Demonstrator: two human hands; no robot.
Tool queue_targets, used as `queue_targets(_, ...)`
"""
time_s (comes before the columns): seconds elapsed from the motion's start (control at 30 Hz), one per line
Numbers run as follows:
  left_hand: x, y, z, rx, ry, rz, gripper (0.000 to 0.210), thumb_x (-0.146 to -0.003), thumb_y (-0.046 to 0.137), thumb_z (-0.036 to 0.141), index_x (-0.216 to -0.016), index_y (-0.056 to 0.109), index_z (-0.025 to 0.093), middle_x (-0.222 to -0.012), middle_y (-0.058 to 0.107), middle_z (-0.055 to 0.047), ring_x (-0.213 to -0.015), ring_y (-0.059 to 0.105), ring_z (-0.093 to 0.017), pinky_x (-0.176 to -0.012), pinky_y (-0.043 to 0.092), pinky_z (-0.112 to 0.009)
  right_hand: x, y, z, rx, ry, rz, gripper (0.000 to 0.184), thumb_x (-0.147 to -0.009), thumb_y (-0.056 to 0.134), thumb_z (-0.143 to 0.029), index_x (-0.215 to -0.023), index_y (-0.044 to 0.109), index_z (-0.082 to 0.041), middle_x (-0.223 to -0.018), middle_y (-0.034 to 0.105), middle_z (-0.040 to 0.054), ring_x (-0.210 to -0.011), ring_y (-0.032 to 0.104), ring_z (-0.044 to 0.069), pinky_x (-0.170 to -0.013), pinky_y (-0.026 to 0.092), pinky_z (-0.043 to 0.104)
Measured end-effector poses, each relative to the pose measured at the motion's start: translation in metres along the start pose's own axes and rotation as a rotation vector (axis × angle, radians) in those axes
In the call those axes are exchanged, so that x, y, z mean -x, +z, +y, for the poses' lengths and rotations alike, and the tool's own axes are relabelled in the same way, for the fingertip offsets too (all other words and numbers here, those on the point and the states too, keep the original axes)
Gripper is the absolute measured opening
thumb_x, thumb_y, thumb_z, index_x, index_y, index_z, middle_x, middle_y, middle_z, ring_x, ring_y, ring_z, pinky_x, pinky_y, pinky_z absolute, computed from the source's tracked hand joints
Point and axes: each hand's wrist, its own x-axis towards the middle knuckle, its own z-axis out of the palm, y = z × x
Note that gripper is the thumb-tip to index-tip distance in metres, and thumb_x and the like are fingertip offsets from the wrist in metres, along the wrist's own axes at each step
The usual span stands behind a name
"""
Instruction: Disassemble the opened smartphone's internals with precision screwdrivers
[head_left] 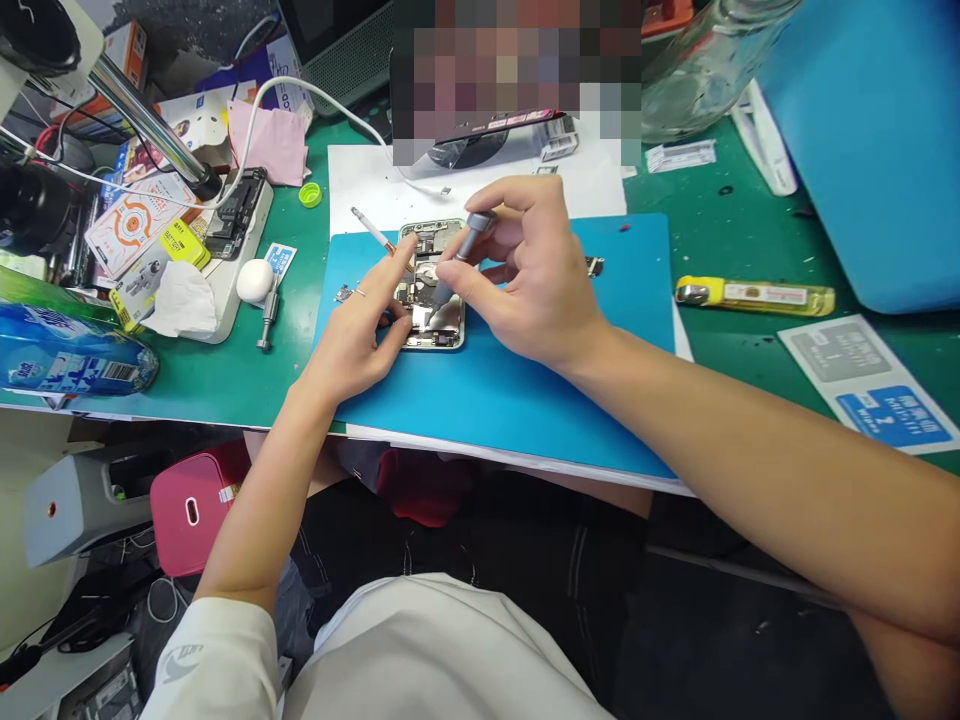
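An opened smartphone [451,335] lies on the blue mat with its inner parts showing. My left hand [360,330] grips its left side, index finger over the upper part and thumb near the lower edge. A cigarette [371,229] with an ash tip sticks out from between the fingers of that hand. In my right hand [536,270], closed around the handle, is a grey screwdriver [474,238]. Its shaft slants down to the phone's lower interior, at a shiny metal part. A small metal part [346,293] lies beside my left hand, and another [595,267] behind my right.
A yellow utility knife [754,296] and a sticker card [870,385] lie on the right, by a glass jar [705,75]. On the left are a second screwdriver [268,318], a white round object [255,282], a bottle [71,350] and a lamp pole [154,120]. A white cable [322,92] arches behind.
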Motion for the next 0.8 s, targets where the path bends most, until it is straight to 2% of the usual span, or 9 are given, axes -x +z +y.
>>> queue_targets(0.3, 0.005, -0.003, 0.005, -0.013, 0.023, -0.035, 0.076, -0.101, 0.049, 0.021, -0.169, 0.017, 0.036, -0.172, 0.034, -0.01, -0.091, 0.067, -0.019, -0.096, 0.057, -0.042, 0.0, 0.0, -0.001, -0.006, -0.008, 0.014, 0.044, -0.095, 0.072, -0.055, -0.122, 0.047, -0.032, -0.103, 0.071, 0.0028, -0.088, 0.073, 0.022, -0.067, 0.064, 0.037)
queue_targets(0.47, 0.004, -0.003, 0.007, -0.015, 0.034, -0.041, 0.08, -0.099, 0.049, 0.018, -0.169, 0.016, 0.037, -0.173, 0.033, -0.009, -0.09, 0.068, -0.02, -0.1, 0.056, -0.045, 0.001, 0.0, -0.002, -0.005, 0.014, 0.001, 0.044, -0.095, 0.07, -0.057, -0.124, 0.047, -0.034, -0.105, 0.072, 0.003, -0.09, 0.074, 0.024, -0.067, 0.064, 0.038)
queue_targets(0.53, 0.004, -0.003, 0.008, -0.022, 0.024, -0.048, 0.08, -0.099, 0.049, 0.018, -0.169, 0.016, 0.038, -0.173, 0.032, -0.008, -0.095, 0.07, -0.022, -0.101, 0.056, -0.047, 0.001, 0.0, -0.001, -0.008, 0.014, -0.007, 0.044, -0.095, 0.07, -0.058, -0.125, 0.047, -0.035, -0.107, 0.073, 0.0033, -0.093, 0.075, 0.025, -0.069, 0.065, 0.039)
queue_targets(0.67, 0.004, -0.004, 0.011, -0.011, 0.006, -0.056, 0.08, -0.1, 0.05, 0.019, -0.169, 0.015, 0.039, -0.173, 0.031, -0.006, -0.12, 0.068, -0.03, -0.102, 0.058, -0.051, 0.002, 0.001, 0.002, -0.015, 0.005, -0.015, 0.046, -0.095, 0.071, -0.057, -0.126, 0.046, -0.034, -0.109, 0.073, 0.0036, -0.095, 0.076, 0.025, -0.068, 0.066, 0.039)
queue_targets(0.8, 0.004, -0.004, 0.013, 0.029, 0.003, -0.063, 0.078, -0.101, 0.05, 0.019, -0.168, 0.015, 0.038, -0.173, 0.031, -0.007, -0.108, 0.071, -0.026, -0.099, 0.06, -0.05, 0.004, 0.003, 0.003, -0.038, -0.03, -0.016, 0.044, -0.097, 0.069, -0.056, -0.127, 0.046, -0.033, -0.106, 0.073, 0.0028, -0.091, 0.076, 0.023, -0.065, 0.066, 0.036)
